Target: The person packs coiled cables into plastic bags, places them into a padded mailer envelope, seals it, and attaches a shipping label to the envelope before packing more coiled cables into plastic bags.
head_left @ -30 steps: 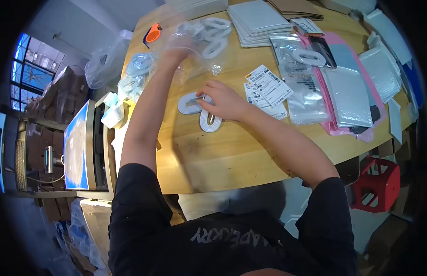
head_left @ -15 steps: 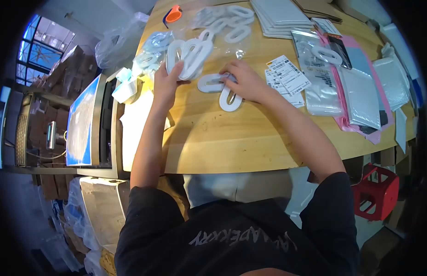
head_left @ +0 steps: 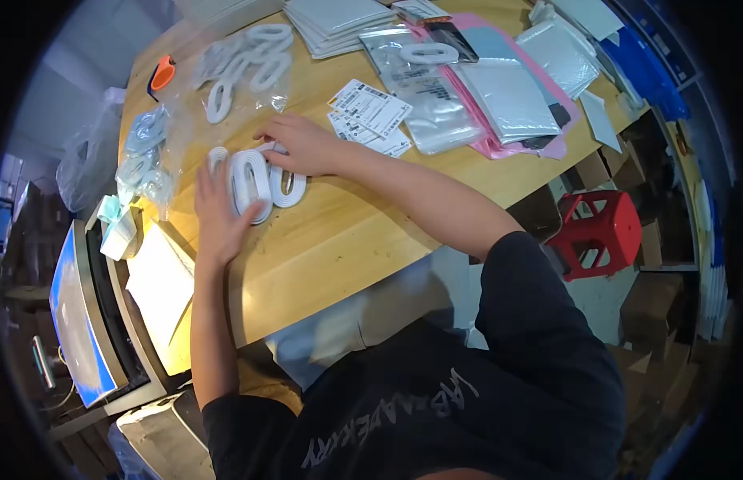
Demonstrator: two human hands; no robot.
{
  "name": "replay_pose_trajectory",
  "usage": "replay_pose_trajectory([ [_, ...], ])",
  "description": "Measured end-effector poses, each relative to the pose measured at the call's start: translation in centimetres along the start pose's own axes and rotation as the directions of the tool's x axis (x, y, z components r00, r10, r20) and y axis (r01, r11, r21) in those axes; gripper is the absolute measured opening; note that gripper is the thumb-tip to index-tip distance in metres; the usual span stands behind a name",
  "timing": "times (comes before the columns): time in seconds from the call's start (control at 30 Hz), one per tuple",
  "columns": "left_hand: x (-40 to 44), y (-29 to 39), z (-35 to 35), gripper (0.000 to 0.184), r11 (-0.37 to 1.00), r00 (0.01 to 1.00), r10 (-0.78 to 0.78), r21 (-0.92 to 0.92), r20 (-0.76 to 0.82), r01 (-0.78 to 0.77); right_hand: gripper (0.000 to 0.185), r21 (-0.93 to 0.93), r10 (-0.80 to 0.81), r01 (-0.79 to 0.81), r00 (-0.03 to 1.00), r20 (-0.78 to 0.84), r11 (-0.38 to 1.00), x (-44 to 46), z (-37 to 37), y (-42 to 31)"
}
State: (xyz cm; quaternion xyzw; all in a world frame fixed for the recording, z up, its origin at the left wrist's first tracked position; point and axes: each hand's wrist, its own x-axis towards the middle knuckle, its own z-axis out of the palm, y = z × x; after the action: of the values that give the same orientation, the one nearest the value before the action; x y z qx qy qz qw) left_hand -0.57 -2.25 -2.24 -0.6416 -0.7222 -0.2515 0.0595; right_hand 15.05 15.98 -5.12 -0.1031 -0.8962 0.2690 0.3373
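Several oval coils of flat white lace (head_left: 263,186) lie bunched on the wooden table between my two hands. My left hand (head_left: 218,218) grips the left side of the bunch, its fingers long and its thumb at the coils' lower end. Part of a coil shows past those fingertips. From the right, my right hand (head_left: 295,146) has its fingers closed on the upper part of the bunch, by the rightmost coil (head_left: 290,189). Its fingertips partly cover the lace. Beyond the hands lie more white coils (head_left: 250,58) in clear plastic.
Left of the hands are bagged bluish coils (head_left: 146,140) and an orange-handled tool (head_left: 162,74). Printed labels (head_left: 370,108), clear bags (head_left: 435,112) and white padded mailers (head_left: 511,100) lie to the right. A red stool (head_left: 599,234) stands beside the table (head_left: 339,240).
My left hand has lowered its held coils to the table beside the others, bringing both hands close together. The head view has turned, shifting the table leftward and tilting it.
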Motion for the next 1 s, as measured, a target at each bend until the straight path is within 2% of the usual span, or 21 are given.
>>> replay_pose_trajectory([
  [0.07,-0.1,1.6,-0.4,0.074,0.993,0.992,0.057,0.094,0.115,-0.068,0.035,-0.019,0.030,-0.030,1.000,0.002,0.999,-0.1,-0.1,-0.1],
  [0.2,0.1,0.2,0.6,0.074,1.000,0.997,0.011,-0.007,0.072,-0.011,0.035,-0.010,0.020,-0.020,1.000,0.005,1.000,-0.2,-1.7,0.4],
  [0.27,0.0,-0.2,0.8,0.073,1.000,0.999,-0.001,-0.008,0.053,0.002,0.034,-0.015,0.110,-0.113,0.986,-0.127,0.993,-0.4,-3.8,0.2],
  [0.33,0.1,-0.3,0.9,0.071,1.000,0.999,-0.012,-0.012,0.031,0.012,0.033,-0.092,0.291,-0.324,0.920,-0.262,0.942,-0.5,-8.2,-1.0],
  [0.37,0.0,-0.3,0.9,0.071,1.000,0.999,-0.025,-0.011,0.024,0.025,0.036,-0.204,0.274,-0.366,0.887,-0.372,0.908,-1.0,-10.2,0.4],
  [0.4,-0.1,-0.2,1.0,0.070,1.000,1.000,-0.028,-0.009,0.014,0.028,0.038,-0.283,0.356,-0.498,0.830,-0.430,0.819,-1.9,-12.4,1.5],
  [0.47,-0.1,-0.3,1.1,0.067,1.000,1.000,-0.027,-0.006,-0.005,0.027,0.042,-0.330,0.516,-0.646,0.756,-0.403,0.688,-4.0,-16.7,3.3],
  [0.6,0.1,0.0,1.4,0.063,0.999,1.000,-0.016,0.039,-0.018,0.016,0.049,-0.475,0.529,-0.587,0.806,-0.266,0.655,-7.3,-18.6,8.8],
  [0.7,0.3,0.0,1.4,0.062,1.000,1.000,-0.001,0.031,-0.015,0.002,0.067,-0.510,0.650,-0.625,0.743,-0.158,0.591,-7.0,-18.3,8.0],
  [0.73,0.3,-0.1,1.4,0.061,1.000,1.000,0.007,0.029,-0.016,-0.006,0.067,-0.508,0.651,-0.624,0.744,-0.152,0.595,-6.9,-17.8,8.4],
  [0.83,0.7,-0.2,1.5,0.060,0.997,1.000,0.015,0.072,-0.021,-0.014,0.085,-0.686,0.530,-0.583,0.782,-0.328,0.435,-5.7,-16.4,9.1],
  [0.87,0.7,-0.2,1.6,0.059,0.996,0.999,0.023,0.091,-0.022,-0.021,0.085,-0.687,0.528,-0.579,0.785,-0.324,0.439,-5.0,-16.3,9.2],
  [0.97,0.8,-0.2,1.5,0.059,0.996,1.000,0.024,0.089,-0.019,-0.022,0.088,-0.615,0.710,-0.728,0.604,-0.363,0.304,-2.7,-16.1,9.6],
  [1.0,0.9,-0.2,1.5,0.059,0.996,1.000,0.025,0.087,-0.019,-0.023,0.088,-0.615,0.709,-0.727,0.605,-0.362,0.307,-2.7,-15.9,10.1],
])
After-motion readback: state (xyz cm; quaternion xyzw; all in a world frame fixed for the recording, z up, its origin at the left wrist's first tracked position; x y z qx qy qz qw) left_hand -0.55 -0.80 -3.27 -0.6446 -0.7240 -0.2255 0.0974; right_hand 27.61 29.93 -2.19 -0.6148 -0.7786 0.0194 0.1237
